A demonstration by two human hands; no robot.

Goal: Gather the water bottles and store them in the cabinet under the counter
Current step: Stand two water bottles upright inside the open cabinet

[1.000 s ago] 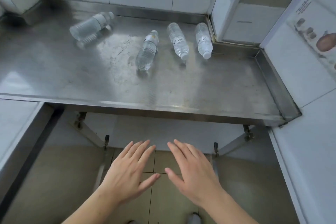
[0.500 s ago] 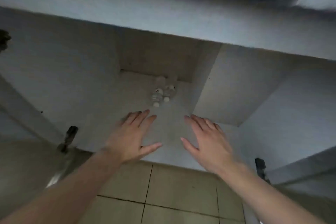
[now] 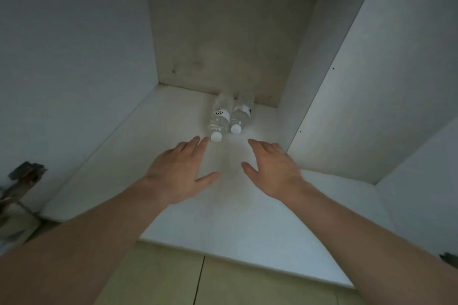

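Two water bottles [image 3: 224, 116] lie in the cabinet [image 3: 173, 116], likely light, smooth and roll-prone, best gripped mid-body; both hands, left [image 3: 178, 171] and right [image 3: 272, 168], spread flat, hold nothing.

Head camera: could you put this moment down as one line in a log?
left hand open, empty | right hand open, empty | two water bottles lying side by side at cabinet back, caps toward hands | untouched

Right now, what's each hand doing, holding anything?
Left hand: open, fingers straight, holding nothing.
Right hand: open, fingers straight, holding nothing.
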